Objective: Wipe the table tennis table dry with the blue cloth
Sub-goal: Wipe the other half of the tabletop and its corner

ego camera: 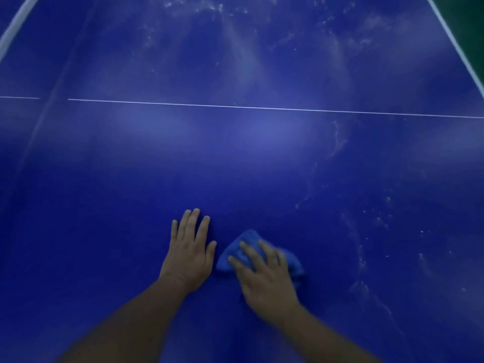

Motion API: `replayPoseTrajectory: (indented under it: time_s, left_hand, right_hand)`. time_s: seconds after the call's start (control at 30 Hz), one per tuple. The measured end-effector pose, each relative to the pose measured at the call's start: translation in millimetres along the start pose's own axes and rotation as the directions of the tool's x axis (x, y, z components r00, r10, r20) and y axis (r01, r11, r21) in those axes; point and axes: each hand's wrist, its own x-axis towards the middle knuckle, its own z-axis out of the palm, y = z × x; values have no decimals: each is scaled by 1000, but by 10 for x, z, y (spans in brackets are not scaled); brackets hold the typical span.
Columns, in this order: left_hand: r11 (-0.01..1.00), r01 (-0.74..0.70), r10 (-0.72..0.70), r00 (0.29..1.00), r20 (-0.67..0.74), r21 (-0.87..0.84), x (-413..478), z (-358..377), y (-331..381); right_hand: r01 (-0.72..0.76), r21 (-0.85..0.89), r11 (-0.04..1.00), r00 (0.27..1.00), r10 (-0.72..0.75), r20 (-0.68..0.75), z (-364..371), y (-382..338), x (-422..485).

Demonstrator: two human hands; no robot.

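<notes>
The blue table tennis table (pixel 235 158) fills the view, with a thin white line (pixel 262 108) running across it. My right hand (pixel 264 276) presses flat on a folded blue cloth (pixel 246 244) lying on the surface near me; its fingers are spread and slightly blurred. My left hand (pixel 190 252) rests flat on the bare table just left of the cloth, fingers straight. Pale wet streaks and droplets (pixel 361 231) cover the right side and the far half (pixel 235 48) of the table.
A white edge line (pixel 455 43) marks the table's far right border, with dark green floor (pixel 471 17) beyond it. A white curved band (pixel 15 27) shows at the top left. A dark seam (pixel 52 95) crosses the table on the left.
</notes>
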Motion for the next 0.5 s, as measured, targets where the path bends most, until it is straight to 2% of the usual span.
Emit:
replayPoseTrajectory:
  time_s: [0.03, 0.07, 0.1, 0.17, 0.2, 0.23, 0.27, 0.3, 0.37, 0.4, 0.47, 0.5]
  left_hand:
    - [1000, 2, -2, 1000, 0, -4, 8, -2, 2]
    - [1000, 7, -7, 1000, -7, -15, 15, -3, 7]
    - [1000, 11, -11, 1000, -15, -27, 18, -1, 16]
    - [999, 14, -15, 999, -30, -32, 14, 2, 37]
    - [1000, 15, -16, 999, -33, -26, 16, 2, 38]
    - [1000, 16, -17, 999, -38, -17, 15, 6, 34]
    - [1000, 20, -20, 999, -44, -11, 23, 5, 35]
    - [1000, 21, -21, 999, -49, -1, 35, 4, 42]
    - [1000, 14, -13, 998, -56, 11, 85, -2, 92]
    - [1000, 11, -10, 998, -57, 10, 132, -17, 130]
    - [1000, 3, -3, 998, -61, 3, 306, -39, 224]
    - [1000, -8, 8, 998, -63, 2, 407, -43, 271]
  right_hand:
    - [-44, -27, 999, 999, 43, -26, 16, 240, 219]
    - [-165, -44, 985, 984, 162, -74, -10, 532, 458]
    - [-353, -45, 935, 931, 346, -121, -67, 846, 654]
    - [-669, 27, 743, 735, 666, -123, -213, 1372, 835]
    - [-757, 74, 650, 643, 760, -95, -260, 1494, 822]
    - [-793, 94, 601, 595, 799, -89, -268, 1497, 755]
    - [-783, 78, 617, 606, 785, -128, -269, 1393, 686]
    - [-722, 47, 690, 674, 717, -178, -237, 1208, 600]
    - [-439, -22, 898, 889, 431, -156, -75, 647, 409]
    - [-260, -29, 965, 962, 256, -96, -28, 375, 317]
    - [-27, -14, 1000, 999, 26, -39, -18, 248, 364]
    - [18, -2, 1000, 999, -18, -28, -30, 393, 519]
